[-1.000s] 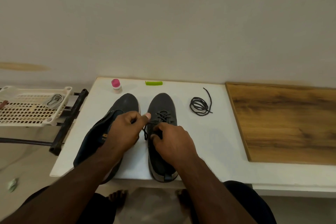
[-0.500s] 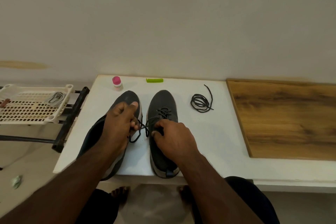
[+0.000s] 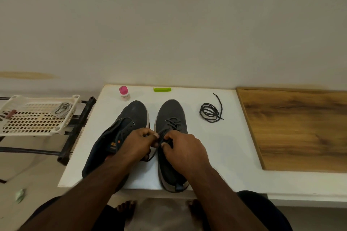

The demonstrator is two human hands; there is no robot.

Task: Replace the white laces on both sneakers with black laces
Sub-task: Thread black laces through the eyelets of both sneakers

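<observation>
Two dark sneakers side by side on white table (image 3: 221,152), frame centre: unlaced sneaker (image 3: 120,133) left, laced sneaker (image 3: 171,118) right. Left hand (image 3: 134,144) and right hand (image 3: 185,149) pinch black lace (image 3: 161,136) ends over laced sneaker. Spare black lace (image 3: 209,112) coiled right of centre. White laces (image 3: 62,108) in basket (image 3: 35,126), left edge.

Pink-capped bottle (image 3: 124,94), green clip (image 3: 162,89), wooden board (image 3: 298,127).

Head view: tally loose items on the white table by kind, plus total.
Sneakers: 2
Black laces: 2, one coiled, one threaded in the right sneaker
Pink-capped bottle: 1
Green comb: 1
Total: 6
</observation>
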